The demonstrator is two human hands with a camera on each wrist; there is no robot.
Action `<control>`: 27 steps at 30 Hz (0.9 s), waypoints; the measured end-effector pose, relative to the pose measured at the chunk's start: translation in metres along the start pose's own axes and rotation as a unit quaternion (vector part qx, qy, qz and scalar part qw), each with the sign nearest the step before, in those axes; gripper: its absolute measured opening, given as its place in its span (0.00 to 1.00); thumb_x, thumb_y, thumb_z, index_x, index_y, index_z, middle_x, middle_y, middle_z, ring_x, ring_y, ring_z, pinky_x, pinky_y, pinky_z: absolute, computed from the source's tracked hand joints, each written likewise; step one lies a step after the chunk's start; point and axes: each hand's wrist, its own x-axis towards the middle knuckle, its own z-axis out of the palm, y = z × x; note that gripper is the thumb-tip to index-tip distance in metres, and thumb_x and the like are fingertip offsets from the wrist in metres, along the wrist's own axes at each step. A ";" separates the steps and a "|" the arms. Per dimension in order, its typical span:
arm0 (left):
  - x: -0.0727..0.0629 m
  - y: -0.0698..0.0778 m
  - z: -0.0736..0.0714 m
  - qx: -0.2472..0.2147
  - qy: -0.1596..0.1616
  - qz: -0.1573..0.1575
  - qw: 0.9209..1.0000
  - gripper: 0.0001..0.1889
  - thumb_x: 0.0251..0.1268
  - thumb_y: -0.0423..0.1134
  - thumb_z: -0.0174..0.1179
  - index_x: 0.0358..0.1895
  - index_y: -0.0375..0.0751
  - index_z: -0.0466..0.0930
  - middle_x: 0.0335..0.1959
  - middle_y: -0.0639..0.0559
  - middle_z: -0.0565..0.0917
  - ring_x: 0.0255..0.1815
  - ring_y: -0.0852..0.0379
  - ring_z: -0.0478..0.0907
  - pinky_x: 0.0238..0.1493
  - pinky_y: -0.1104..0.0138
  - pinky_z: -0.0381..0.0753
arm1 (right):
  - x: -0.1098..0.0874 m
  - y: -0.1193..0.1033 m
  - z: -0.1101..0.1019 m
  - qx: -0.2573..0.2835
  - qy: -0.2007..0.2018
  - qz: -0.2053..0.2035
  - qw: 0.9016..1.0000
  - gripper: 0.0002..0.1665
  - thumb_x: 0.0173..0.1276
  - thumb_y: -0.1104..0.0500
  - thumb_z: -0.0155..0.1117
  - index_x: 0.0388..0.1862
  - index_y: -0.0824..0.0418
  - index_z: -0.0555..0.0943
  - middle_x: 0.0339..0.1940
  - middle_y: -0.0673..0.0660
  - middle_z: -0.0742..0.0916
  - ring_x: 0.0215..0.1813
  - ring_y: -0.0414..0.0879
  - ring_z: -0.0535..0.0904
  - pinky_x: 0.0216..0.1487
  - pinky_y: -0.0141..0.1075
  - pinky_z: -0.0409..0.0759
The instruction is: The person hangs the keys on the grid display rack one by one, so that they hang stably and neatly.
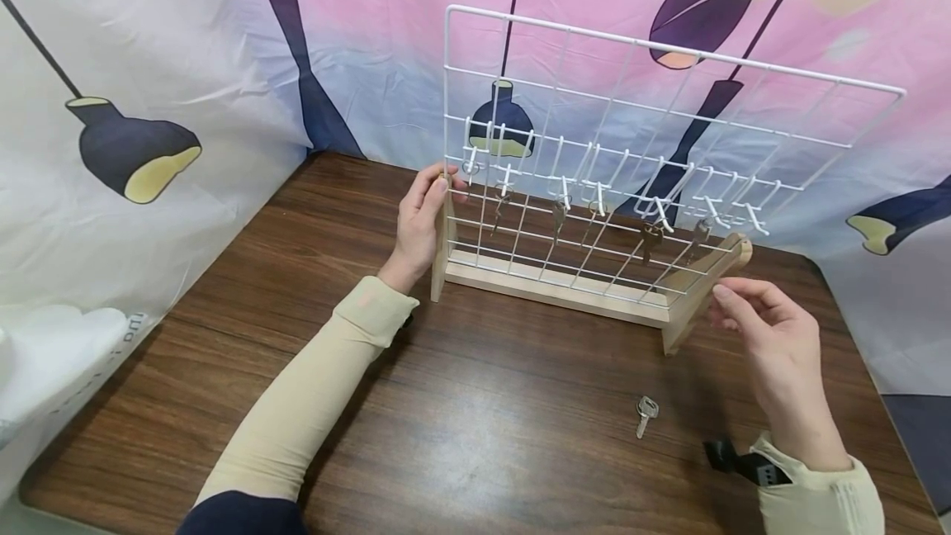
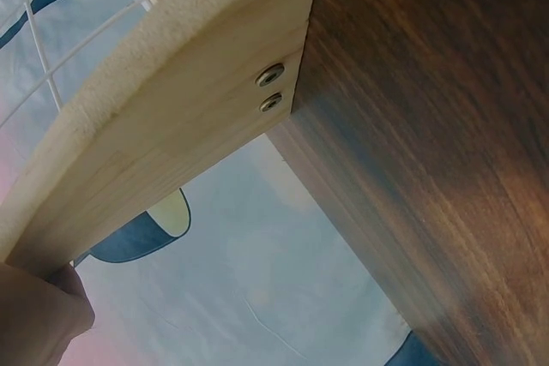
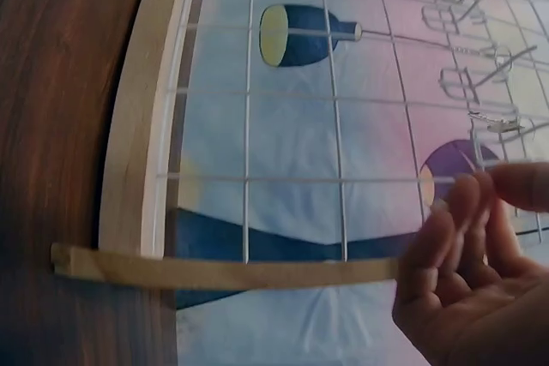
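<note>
A white wire grid rack (image 1: 639,41) stands in a wooden base (image 1: 557,287), with several white hooks (image 1: 600,198) along its middle. Keys, such as a brownish one (image 1: 651,242), hang from some of them. My left hand (image 1: 419,229) grips the upper end of the left wooden side piece, and part of that hand shows at the corner of the left wrist view. Beside the right wooden side piece (image 1: 702,295), my right hand (image 1: 776,341) has loosely bent fingers, their tips right at its outer edge. A loose silver key (image 1: 647,409) lies on the table, in front of the rack.
The brown wood-grain table (image 1: 461,436) reaches back to a printed cloth (image 1: 401,40) with dark lamp shapes. White plastic packaging (image 1: 59,362) sits at the left beyond the table edge. A dark strap device (image 1: 750,462) is on my right wrist.
</note>
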 end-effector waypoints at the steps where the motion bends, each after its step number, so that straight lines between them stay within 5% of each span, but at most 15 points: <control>1: 0.000 0.000 0.000 0.001 0.000 0.000 1.000 0.14 0.76 0.33 0.42 0.54 0.28 0.73 0.40 0.52 0.80 0.44 0.32 0.74 0.49 0.59 0.80 | 0.000 0.001 -0.003 -0.041 -0.012 0.001 0.999 0.09 0.65 0.65 0.66 0.43 0.68 0.82 0.27 0.53 0.85 0.29 0.41 0.81 0.32 0.26 0.82; 4: 0.000 0.001 0.000 0.001 0.001 0.001 1.000 0.16 0.76 0.33 0.42 0.54 0.23 0.70 0.40 0.52 0.81 0.44 0.27 0.72 0.49 0.59 0.80 | -0.001 0.004 -0.009 -0.187 -0.078 -0.004 0.979 0.10 0.68 0.62 0.65 0.45 0.66 0.81 0.31 0.52 0.86 0.31 0.38 0.81 0.32 0.25 0.81; 7: -0.001 0.001 0.000 -0.001 0.002 0.001 1.000 0.15 0.76 0.33 0.42 0.54 0.23 0.71 0.40 0.52 0.81 0.45 0.25 0.71 0.49 0.59 0.80 | -0.003 0.008 -0.015 -0.337 -0.157 -0.020 0.928 0.11 0.71 0.56 0.63 0.45 0.63 0.81 0.34 0.53 0.86 0.32 0.37 0.79 0.30 0.27 0.79; 10: -0.001 0.001 0.000 -0.002 0.001 0.000 1.000 0.14 0.76 0.33 0.43 0.54 0.27 0.73 0.40 0.52 0.81 0.44 0.34 0.75 0.49 0.59 0.80 | -0.005 0.013 -0.017 -0.421 -0.224 -0.009 0.879 0.14 0.70 0.49 0.63 0.45 0.58 0.82 0.34 0.53 0.85 0.32 0.39 0.76 0.28 0.30 0.75; 13: 0.000 0.000 -0.001 -0.001 0.000 0.002 1.000 0.16 0.76 0.33 0.42 0.54 0.23 0.71 0.40 0.52 0.80 0.43 0.47 0.79 0.49 0.59 0.80 | -0.007 0.022 -0.017 -0.455 -0.267 0.014 0.850 0.17 0.68 0.46 0.64 0.44 0.58 0.81 0.32 0.50 0.82 0.32 0.39 0.74 0.29 0.31 0.74; 15: 0.000 0.000 -0.001 0.000 0.000 0.002 1.000 0.16 0.76 0.34 0.42 0.54 0.22 0.70 0.39 0.52 0.80 0.42 0.52 0.79 0.49 0.59 0.80 | -0.009 0.028 -0.017 -0.466 -0.284 0.022 0.837 0.18 0.67 0.45 0.65 0.42 0.58 0.80 0.31 0.49 0.82 0.32 0.39 0.74 0.30 0.31 0.74; 18: 0.000 -0.001 -0.001 -0.002 -0.001 0.002 1.000 0.15 0.76 0.34 0.43 0.54 0.24 0.71 0.40 0.52 0.80 0.43 0.47 0.78 0.49 0.58 0.80 | -0.011 0.038 -0.017 -0.474 -0.305 0.029 0.825 0.18 0.66 0.45 0.67 0.40 0.59 0.80 0.30 0.48 0.81 0.31 0.39 0.74 0.30 0.31 0.74; 23: 0.001 -0.003 -0.001 -0.005 -0.003 0.006 1.000 0.14 0.76 0.34 0.42 0.54 0.33 0.74 0.40 0.51 0.80 0.44 0.41 0.77 0.50 0.59 0.80 | -0.015 0.050 -0.016 -0.461 -0.336 0.039 0.820 0.17 0.63 0.46 0.69 0.37 0.58 0.79 0.27 0.47 0.80 0.30 0.37 0.75 0.31 0.31 0.75; 27: 0.001 -0.003 -0.001 -0.002 -0.005 0.007 1.000 0.14 0.76 0.33 0.42 0.54 0.29 0.73 0.40 0.51 0.80 0.44 0.40 0.77 0.49 0.59 0.80 | -0.016 0.055 -0.016 -0.450 -0.359 0.047 0.816 0.18 0.61 0.48 0.71 0.36 0.59 0.77 0.26 0.47 0.80 0.30 0.37 0.75 0.30 0.31 0.75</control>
